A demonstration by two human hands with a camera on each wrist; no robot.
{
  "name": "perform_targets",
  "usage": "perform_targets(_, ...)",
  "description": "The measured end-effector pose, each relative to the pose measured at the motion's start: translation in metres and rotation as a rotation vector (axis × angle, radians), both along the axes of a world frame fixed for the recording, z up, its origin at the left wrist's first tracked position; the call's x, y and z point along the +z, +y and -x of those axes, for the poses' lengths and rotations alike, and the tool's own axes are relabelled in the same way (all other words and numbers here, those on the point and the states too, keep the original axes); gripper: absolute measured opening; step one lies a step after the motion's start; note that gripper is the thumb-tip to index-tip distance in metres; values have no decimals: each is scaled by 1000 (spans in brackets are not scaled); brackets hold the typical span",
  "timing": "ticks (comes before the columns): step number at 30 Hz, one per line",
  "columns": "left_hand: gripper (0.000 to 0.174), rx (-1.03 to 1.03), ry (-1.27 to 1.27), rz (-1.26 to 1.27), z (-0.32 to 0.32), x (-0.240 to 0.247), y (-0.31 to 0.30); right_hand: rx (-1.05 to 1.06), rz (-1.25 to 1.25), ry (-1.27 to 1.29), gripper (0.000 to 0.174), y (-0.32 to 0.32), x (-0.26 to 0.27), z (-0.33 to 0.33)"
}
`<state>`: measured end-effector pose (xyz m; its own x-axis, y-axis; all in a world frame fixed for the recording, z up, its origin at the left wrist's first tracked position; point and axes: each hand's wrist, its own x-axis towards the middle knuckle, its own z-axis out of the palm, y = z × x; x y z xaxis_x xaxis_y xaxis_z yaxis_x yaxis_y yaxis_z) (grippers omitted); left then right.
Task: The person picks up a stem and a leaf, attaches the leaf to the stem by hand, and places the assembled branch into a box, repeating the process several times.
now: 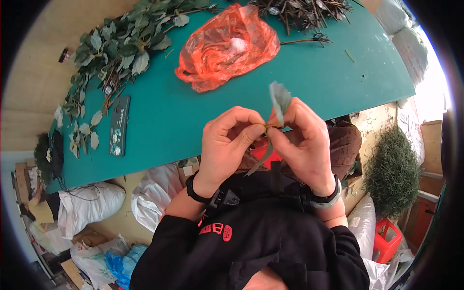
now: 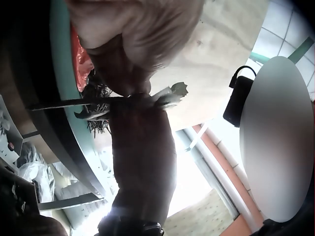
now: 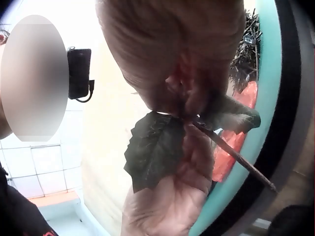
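Observation:
A small sprig with green-grey toothed leaves [image 1: 279,100] is held between both hands above the table's near edge. The left hand [image 1: 231,142] pinches it between thumb and forefinger, and the right hand [image 1: 304,142] pinches it from the other side, fingertips nearly meeting. One leaf stands up, another hangs down below the fingers. In the right wrist view a broad leaf [image 3: 155,150] and a brown stem [image 3: 236,156] stick out from the fingers. The left wrist view shows a thin dark stem [image 2: 69,103] pointing sideways from the pinch.
On the green table [image 1: 159,111] lie a crumpled red plastic bag [image 1: 208,58], a pile of leafy sprigs [image 1: 130,38], a bundle of bare stems [image 1: 309,14] and a dark phone [image 1: 119,126]. White sacks [image 1: 92,203], a red stool [image 1: 386,241] and a green bushy bundle [image 1: 392,171] surround the person.

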<state>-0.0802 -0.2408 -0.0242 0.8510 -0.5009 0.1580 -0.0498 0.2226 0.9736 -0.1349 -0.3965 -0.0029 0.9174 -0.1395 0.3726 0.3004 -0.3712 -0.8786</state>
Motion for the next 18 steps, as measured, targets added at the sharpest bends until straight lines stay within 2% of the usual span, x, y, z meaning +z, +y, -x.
perform_targets(4,7,-63,67,6,-7,3,-8,26,44,-14,14,-12,6,2)
perform_targets(7,8,-74,143,96,-17,2,-9,-122,-359,-75,18,-8,9,2)
perform_targets(10,10,-65,320,209,-27,1,-2,-166,-332,-88,21,-29,-6,2)
perform_targets(11,10,-52,309,209,-26,3,-3,-192,-315,-88,23,-34,-10,2)
perform_targets(12,11,-10,347,238,-24,4,-6,-178,-318,-93,23,-34,-10,2)
perform_targets(15,12,66,424,297,-18,5,-15,192,-345,393,21,-35,-11,8)
perform_targets(18,27,14,315,304,-13,1,-19,214,-288,270,17,-31,-21,5)
